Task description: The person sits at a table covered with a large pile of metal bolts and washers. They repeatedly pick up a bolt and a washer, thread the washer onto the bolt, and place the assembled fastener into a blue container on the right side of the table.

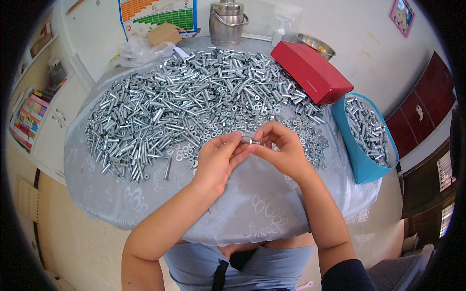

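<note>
Centrally, both hands meet above the near part of the table, fingertips pinched together on one short silvery metal sleeve-and-bolt piece (250, 141). Left hand (216, 160): fingers curled, thumb and forefinger closed on the left end of the piece, palm turned partly upward. Right hand (281, 150): fingers bent inward, thumb and first fingers closed on the right end; whether a washer or nut is also held cannot be told. The piece lies roughly level, held clear of the cloth, just in front of the loose parts. Beneath the hands: round table covered with a pale grey patterned cloth (252, 203), bare at the near edge. Just beyond the fingers: scatter of small flat metal washers (213, 127). Farther back and to the left: broad heap of shiny zinc-coloured sleeves and bolts (160, 104), spread over most of the table top. Right of the hands, hanging at the table edge: blue open bag (361, 165) holding more of the same metal parts. Behind it, touching the heap: long red cardboard box (310, 70). At the far rim: stainless steel lidded pail with handle (227, 22), steel bowl (315, 44), brown cardboard piece (164, 33), crumpled clear plastic bag (136, 51).
</note>
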Tool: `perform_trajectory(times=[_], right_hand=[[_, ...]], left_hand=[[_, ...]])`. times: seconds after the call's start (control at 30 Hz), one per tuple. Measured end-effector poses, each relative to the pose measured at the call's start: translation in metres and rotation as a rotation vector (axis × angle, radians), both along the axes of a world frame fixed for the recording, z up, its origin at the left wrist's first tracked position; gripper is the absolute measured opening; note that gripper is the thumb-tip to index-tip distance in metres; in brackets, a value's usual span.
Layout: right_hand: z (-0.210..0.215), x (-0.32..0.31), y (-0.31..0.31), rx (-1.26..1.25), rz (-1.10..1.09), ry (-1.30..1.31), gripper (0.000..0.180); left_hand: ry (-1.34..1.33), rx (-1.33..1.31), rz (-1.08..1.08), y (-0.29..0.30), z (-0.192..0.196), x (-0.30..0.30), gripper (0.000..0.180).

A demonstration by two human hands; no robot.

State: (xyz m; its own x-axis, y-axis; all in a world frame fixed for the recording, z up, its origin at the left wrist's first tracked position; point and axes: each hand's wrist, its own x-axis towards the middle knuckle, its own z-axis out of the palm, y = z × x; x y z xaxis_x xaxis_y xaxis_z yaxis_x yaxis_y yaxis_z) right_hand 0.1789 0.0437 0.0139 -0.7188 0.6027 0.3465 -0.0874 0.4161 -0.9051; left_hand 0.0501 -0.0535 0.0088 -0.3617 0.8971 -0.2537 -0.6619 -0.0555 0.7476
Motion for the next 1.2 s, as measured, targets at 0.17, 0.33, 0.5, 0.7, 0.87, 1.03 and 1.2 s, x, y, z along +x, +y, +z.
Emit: perform_trajectory(times=[0.17, 0.33, 0.5, 0.7, 0.87, 1.03, 1.2], right_hand=[[0.013, 0.006, 0.002, 0.125, -0.002, 0.003, 0.02], [0.017, 0.033, 0.028, 0.455, -0.149, -0.424, 0.017], [0.006, 0.035, 0.037, 0.525, -0.209, -0.548, 0.017], [-0.001, 0.03, 0.033, 0.551, -0.2, -0.547, 0.015], [0.013, 0.026, 0.027, 0.315, -0.148, -0.447, 0.011], [0.021, 0.021, 0.015, -0.114, 0.018, -0.13, 0.011], [0.018, 0.016, 0.01, -0.184, 0.098, -0.07, 0.013]], left_hand=[[-0.103, 0.011, 0.0, 0.001, -0.004, -0.006, 0.017], [-0.14, 0.012, -0.001, 0.002, -0.003, -0.015, 0.015], [-0.128, -0.018, -0.013, 0.003, -0.001, -0.013, 0.015], [-0.118, -0.018, -0.043, 0.002, -0.002, -0.013, 0.014], [-0.102, -0.028, -0.058, 0.001, 0.001, -0.01, 0.014], [-0.084, -0.028, -0.057, 0.001, -0.002, -0.008, 0.014], [-0.069, -0.014, -0.065, 0.001, -0.006, -0.009, 0.015]])
